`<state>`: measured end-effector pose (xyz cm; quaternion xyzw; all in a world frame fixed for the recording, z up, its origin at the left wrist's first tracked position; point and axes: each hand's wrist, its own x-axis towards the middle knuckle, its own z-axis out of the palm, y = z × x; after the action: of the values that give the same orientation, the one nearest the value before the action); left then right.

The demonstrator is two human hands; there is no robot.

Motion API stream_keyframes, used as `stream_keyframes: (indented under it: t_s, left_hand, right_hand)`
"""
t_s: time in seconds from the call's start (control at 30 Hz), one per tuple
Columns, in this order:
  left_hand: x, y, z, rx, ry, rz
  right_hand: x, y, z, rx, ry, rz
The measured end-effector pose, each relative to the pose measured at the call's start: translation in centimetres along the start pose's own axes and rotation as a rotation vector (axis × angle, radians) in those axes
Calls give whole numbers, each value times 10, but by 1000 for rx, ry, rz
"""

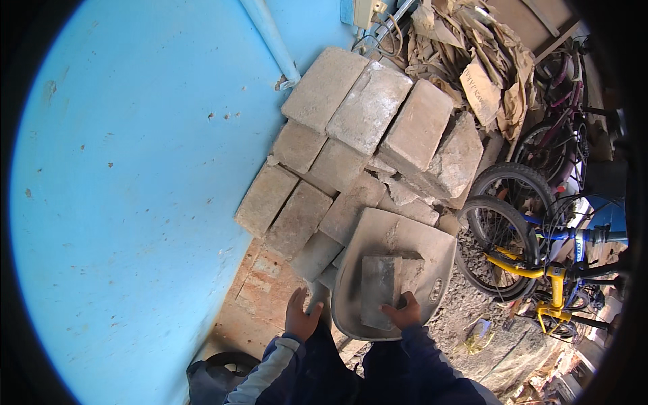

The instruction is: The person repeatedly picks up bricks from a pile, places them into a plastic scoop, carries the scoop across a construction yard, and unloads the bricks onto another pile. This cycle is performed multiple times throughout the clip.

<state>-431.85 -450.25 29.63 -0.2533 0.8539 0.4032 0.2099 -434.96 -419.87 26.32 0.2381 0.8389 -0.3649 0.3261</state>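
Note:
A grey concrete block lies in a shallow, dusty grey pan with rounded corners and a slot near its right edge. My right hand is at the block's near right side, its thumb against or just over the edge, with thumb and index finger spread; the other fingers are partly hidden. Just outside the pan's left rim is my left hand, empty, thumb and fingers apart. Beyond the pan rises a stepped stack of concrete blocks against the wall.
A light blue wall with a pipe stands on the left. Crumpled brown paper sacks are heaped at the back. Bicycles, one with a yellow frame, stand on the right above loose rubble. A dark round object is at lower left.

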Motion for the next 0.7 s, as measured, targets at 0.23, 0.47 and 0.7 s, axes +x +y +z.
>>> stream_keyframes:
  t_s: [0.23,0.47,0.7]
  left_hand:
    - [-144,-74,37,241,-367,-352]
    - [-119,-68,37,325,-484,-459]
    - [-120,-66,30,342,-435,-423]
  right_hand:
    - [-26,-71,-67,-66,-82,-107]
    - [38,-202,-32,61,-289,-431]
    - [110,-259,22,134,32,-670]
